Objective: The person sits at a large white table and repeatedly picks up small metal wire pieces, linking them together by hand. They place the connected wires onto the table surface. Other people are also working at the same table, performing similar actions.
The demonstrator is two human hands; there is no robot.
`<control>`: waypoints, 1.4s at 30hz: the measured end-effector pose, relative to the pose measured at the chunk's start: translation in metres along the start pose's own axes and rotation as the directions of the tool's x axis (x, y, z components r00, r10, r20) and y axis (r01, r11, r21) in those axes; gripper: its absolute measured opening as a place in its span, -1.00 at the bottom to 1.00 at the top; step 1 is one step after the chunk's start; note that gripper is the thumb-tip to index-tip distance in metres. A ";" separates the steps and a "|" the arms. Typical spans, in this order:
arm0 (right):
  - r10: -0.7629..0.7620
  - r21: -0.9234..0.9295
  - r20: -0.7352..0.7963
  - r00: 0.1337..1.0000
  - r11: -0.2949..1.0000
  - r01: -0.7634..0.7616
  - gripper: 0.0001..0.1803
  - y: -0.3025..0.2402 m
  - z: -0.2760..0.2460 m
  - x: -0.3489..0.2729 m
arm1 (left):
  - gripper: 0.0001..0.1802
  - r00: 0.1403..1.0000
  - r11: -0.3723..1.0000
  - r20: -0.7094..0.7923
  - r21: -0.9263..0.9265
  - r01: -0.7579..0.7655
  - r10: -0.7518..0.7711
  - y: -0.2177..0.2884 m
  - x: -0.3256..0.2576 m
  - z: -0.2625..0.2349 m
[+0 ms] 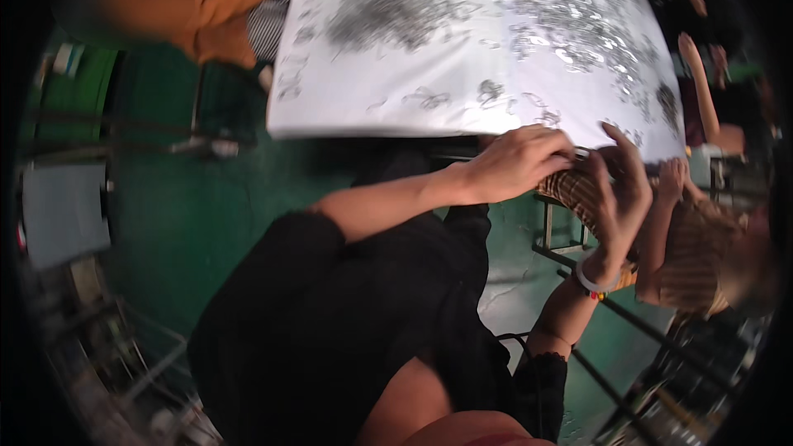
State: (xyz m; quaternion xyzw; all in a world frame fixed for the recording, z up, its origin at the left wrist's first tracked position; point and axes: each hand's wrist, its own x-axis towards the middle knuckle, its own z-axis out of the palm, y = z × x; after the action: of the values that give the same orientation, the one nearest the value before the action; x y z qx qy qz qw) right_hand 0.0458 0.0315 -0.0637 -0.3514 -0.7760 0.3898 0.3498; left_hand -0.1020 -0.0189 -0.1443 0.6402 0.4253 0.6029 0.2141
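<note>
White table [462, 91] strewn with small metal clips [388, 8]: left hand [520, 161] curled at its near edge, right hand [619, 190] spread just beside, sorting step, grasp unclear.

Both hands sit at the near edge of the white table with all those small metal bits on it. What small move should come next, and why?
Probably a short reach forward with the left hand onto the white table. Both it and the right hand are bunched at the near edge, and what they hold, if anything, cannot be made out, while the small metal pieces lie in heaps further in, with thin scatter near the edge.
</note>
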 end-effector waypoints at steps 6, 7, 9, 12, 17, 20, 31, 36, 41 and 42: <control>-0.154 -0.084 -0.008 0.988 0.985 0.153 -0.57 -0.009 0.000 -0.010 | -0.88 0.999 0.999 0.017 0.023 0.027 -0.027 0.013 -0.012 -0.001; -0.158 -0.066 -0.007 0.987 0.985 0.158 -0.57 -0.009 0.000 -0.009 | -0.88 1.000 0.999 0.010 0.028 0.024 -0.025 0.011 -0.014 -0.001; -0.182 -0.041 -0.004 0.983 0.982 0.182 -0.61 -0.013 0.002 -0.007 | -0.89 0.999 0.998 0.003 0.047 0.053 -0.053 0.013 -0.017 -0.006; -0.157 0.027 -0.040 0.987 0.987 0.158 -0.66 -0.009 0.005 -0.008 | -0.77 0.996 0.993 -0.005 0.069 0.094 -0.094 0.006 -0.022 -0.017; -0.042 0.082 -0.181 0.983 0.995 0.057 -0.92 -0.011 0.007 -0.010 | -0.73 0.908 0.794 -0.231 0.442 0.419 -0.350 -0.058 -0.030 -0.099; -0.045 0.077 -0.147 0.988 0.995 0.056 -0.88 -0.011 0.013 -0.010 | -0.62 0.728 0.311 -0.502 0.678 0.666 -0.466 -0.106 -0.046 -0.178; 0.064 0.142 -0.133 0.989 0.989 -0.045 -0.79 -0.002 0.025 -0.013 | -0.87 0.891 0.500 -0.381 0.737 0.454 -0.246 -0.143 -0.074 -0.204; 0.148 0.197 -0.154 0.977 0.974 -0.116 -0.82 0.016 0.029 -0.020 | -0.77 0.854 0.845 -0.280 0.194 0.498 -0.439 -0.064 -0.032 -0.144; 0.235 0.250 -0.173 0.956 0.950 -0.188 -0.83 0.021 0.036 -0.025 | -0.77 0.913 0.818 0.125 -0.409 0.404 -0.388 0.011 -0.006 -0.060; 0.254 0.258 -0.192 0.948 0.945 -0.201 -0.83 0.020 0.035 -0.027 | -0.77 0.905 0.799 0.195 -0.425 0.426 -0.379 0.021 0.000 -0.049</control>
State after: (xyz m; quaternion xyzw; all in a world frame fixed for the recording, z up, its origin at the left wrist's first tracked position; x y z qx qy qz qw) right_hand 0.0363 0.0058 -0.1034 -0.4366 -0.6342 0.4751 0.4259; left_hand -0.1424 -0.0420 -0.1187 0.4956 0.3860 0.5936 0.5031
